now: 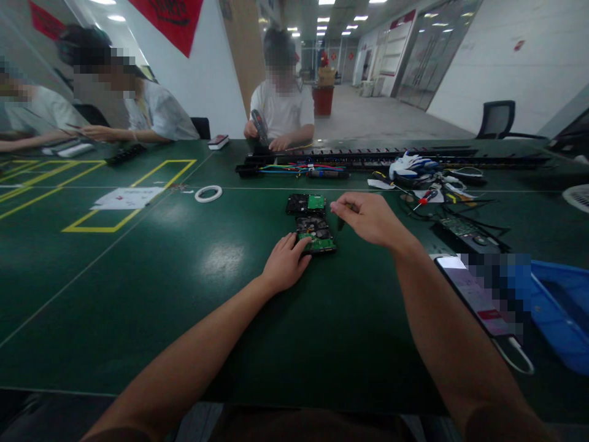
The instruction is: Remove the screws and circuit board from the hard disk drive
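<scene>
Two hard drives lie board-side up on the green table. My left hand point(286, 263) rests on the left edge of the near hard drive point(317, 235), its fingers curled against it. My right hand point(368, 218) hovers just right of that drive, fingers pinched round a thin dark tool whose tip points down beside the drive. The far hard drive point(306, 203) sits just beyond, untouched.
A phone point(478, 294) with a cable and a blue tray point(559, 313) lie at the right. Cables, a red screwdriver point(426, 196), gloves and a long black rail point(391, 158) cross the back. A tape ring point(208, 194) and a paper lie left. Other people sit across.
</scene>
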Action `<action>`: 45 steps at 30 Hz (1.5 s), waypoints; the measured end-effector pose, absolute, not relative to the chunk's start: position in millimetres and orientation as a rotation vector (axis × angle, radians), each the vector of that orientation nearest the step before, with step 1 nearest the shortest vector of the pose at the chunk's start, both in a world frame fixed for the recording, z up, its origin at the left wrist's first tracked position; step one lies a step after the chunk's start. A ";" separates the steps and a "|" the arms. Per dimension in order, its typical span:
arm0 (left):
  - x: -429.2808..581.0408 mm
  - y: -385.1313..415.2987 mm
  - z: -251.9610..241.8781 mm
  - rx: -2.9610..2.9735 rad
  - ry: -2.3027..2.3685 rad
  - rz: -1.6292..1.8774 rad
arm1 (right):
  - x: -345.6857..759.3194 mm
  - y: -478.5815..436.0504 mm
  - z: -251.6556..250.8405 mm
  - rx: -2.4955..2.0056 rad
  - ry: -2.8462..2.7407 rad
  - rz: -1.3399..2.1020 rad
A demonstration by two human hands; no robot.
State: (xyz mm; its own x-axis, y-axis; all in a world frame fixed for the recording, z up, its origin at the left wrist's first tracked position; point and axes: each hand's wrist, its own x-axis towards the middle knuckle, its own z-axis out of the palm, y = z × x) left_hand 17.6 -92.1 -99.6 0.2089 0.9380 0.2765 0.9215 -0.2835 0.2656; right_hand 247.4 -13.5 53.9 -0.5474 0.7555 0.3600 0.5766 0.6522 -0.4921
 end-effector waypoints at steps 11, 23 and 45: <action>17.1 -92.3 -99.7 2.416 1.851 0.610 | 249.4 -10.1 52.0 -1.021 -2.292 0.501; 16.8 -91.8 -99.5 2.414 1.841 0.615 | 250.8 -7.9 51.9 -1.046 -2.287 0.378; 17.7 -92.7 -98.2 2.407 1.844 0.607 | 253.4 0.2 43.3 -0.942 -2.217 0.710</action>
